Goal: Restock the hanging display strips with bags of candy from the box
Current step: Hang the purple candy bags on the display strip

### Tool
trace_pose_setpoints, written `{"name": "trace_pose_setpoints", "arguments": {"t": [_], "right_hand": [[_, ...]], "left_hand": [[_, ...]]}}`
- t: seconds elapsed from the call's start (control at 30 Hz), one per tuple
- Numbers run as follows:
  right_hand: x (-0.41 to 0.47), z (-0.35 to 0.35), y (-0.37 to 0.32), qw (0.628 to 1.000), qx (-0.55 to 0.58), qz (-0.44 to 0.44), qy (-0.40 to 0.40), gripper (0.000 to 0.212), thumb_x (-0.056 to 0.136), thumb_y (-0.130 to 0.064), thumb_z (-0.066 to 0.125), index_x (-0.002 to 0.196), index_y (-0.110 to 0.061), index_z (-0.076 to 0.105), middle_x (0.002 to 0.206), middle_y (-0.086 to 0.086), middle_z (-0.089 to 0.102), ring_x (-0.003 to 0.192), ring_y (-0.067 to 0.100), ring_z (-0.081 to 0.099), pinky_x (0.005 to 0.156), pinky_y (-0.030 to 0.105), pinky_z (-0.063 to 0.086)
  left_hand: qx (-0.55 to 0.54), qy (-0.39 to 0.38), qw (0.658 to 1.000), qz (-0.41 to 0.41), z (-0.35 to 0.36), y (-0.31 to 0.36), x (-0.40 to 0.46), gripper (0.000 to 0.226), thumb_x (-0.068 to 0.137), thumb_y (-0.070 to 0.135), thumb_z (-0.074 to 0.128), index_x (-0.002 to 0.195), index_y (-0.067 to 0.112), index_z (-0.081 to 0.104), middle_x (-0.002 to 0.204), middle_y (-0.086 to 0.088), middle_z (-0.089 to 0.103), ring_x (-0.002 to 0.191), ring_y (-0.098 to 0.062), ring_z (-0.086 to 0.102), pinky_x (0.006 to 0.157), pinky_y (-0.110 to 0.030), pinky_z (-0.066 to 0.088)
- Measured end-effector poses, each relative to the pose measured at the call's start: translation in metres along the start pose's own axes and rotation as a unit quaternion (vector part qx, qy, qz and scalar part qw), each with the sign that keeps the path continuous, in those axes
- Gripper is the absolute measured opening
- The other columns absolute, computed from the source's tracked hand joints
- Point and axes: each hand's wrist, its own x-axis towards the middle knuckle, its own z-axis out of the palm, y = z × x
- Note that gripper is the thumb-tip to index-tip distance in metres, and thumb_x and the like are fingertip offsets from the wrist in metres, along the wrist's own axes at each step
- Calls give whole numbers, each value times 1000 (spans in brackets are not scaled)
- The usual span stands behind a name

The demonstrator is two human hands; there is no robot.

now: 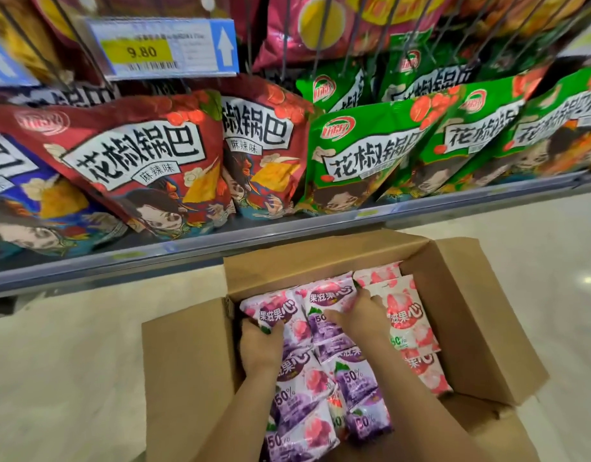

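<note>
Restocking looked barely begun: the cardboard box (470, 315) sat nearly full of purple candy bags (324, 378), left hand (259, 348) gripping one bag's edge, right hand (360, 316) curled over another.

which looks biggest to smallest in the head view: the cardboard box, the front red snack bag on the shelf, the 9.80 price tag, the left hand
1. cardboard box
2. red snack bag
3. price tag
4. left hand

This is apparent size only. The tag and hand are fairly close, and they sit at different distances from the camera, so their true order is unsure.
</note>
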Motion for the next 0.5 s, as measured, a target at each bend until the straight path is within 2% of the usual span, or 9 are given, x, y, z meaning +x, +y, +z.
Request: {"name": "trace_pose_setpoints", "arguments": {"t": [0.07, 0.13, 0.23, 0.3, 0.33, 0.37, 0.43, 0.47, 0.5], "right_hand": [[2, -2, 1, 998, 47, 4, -34, 62, 80, -44, 69, 121, -3, 45, 114, 15, 52, 103, 27, 54, 87, 38, 46], [3, -5, 4, 994, 90, -7, -56, 38, 84, -34, 65, 99, -4, 46, 87, 8, 51, 81, 21, 50, 74, 36, 47], [-1, -7, 11, 986, 158, -18, -59, 25, 85, -21, 62, 89, -7, 41, 71, 2, 42, 66, 15, 43, 60, 29, 37], [-7, -9, 17, 975, 212, -25, -63, 24, 84, -19, 63, 85, -9, 41, 69, 4, 43, 60, 14, 42, 60, 29, 36], [-13, -10, 19, 967, 244, -20, -69, 25, 85, -19, 63, 92, -7, 43, 70, 4, 44, 61, 15, 43, 61, 30, 37], [-20, -13, 21, 956, 281, -14, -81, 34, 87, -18, 63, 109, -3, 42, 70, 5, 46, 61, 15, 44, 60, 31, 39], [-38, -18, 29, 929, 356, -5, -98, 69, 89, -17, 61, 143, -5, 20, 73, 4, 52, 67, 16, 52, 64, 26, 44], [-47, -21, 33, 918, 384, -4, -98, 78, 89, -20, 62, 148, -9, 12, 84, 4, 58, 78, 17, 57, 73, 26, 47], [-56, -25, 37, 908, 408, -8, -95, 82, 86, -25, 66, 149, -12, 13, 103, 5, 60, 95, 19, 58, 86, 29, 47]], "left_hand": [[-20, -19, 1000, 0, -2, 2, 3, 34, 85, 14, 66, 111, -4, 52, 110, -22, 63, 99, -36, 59, 79, -33, 43], [-36, -30, 999, 8, -4, 4, 3, 30, 86, 13, 65, 108, -2, 53, 104, -19, 63, 91, -31, 58, 78, -32, 44], [-56, -50, 997, 23, -5, 0, 1, 46, 87, 10, 63, 130, 4, 48, 121, -14, 60, 111, -31, 55, 97, -38, 45], [-88, -67, 994, 19, -8, -1, -5, 55, 88, 8, 61, 139, 8, 40, 130, -10, 55, 120, -31, 51, 103, -41, 41], [-104, -74, 992, 18, -9, -3, -6, 56, 88, 7, 61, 139, 10, 38, 131, -9, 54, 120, -30, 51, 104, -42, 41], [-117, -81, 990, 16, -10, -4, -8, 56, 88, 6, 61, 139, 11, 38, 130, -9, 54, 119, -30, 51, 104, -44, 41], [-128, -97, 987, 16, -13, -5, -13, 56, 87, 8, 62, 138, 12, 38, 129, -8, 56, 118, -29, 53, 103, -46, 42], [-130, -104, 986, 16, -14, -6, -15, 58, 87, 11, 63, 138, 12, 37, 130, -7, 55, 118, -28, 53, 103, -46, 42], [-132, -113, 985, 12, -16, -5, -19, 61, 87, 14, 64, 140, 13, 35, 132, -7, 54, 120, -28, 52, 104, -47, 42]]}}
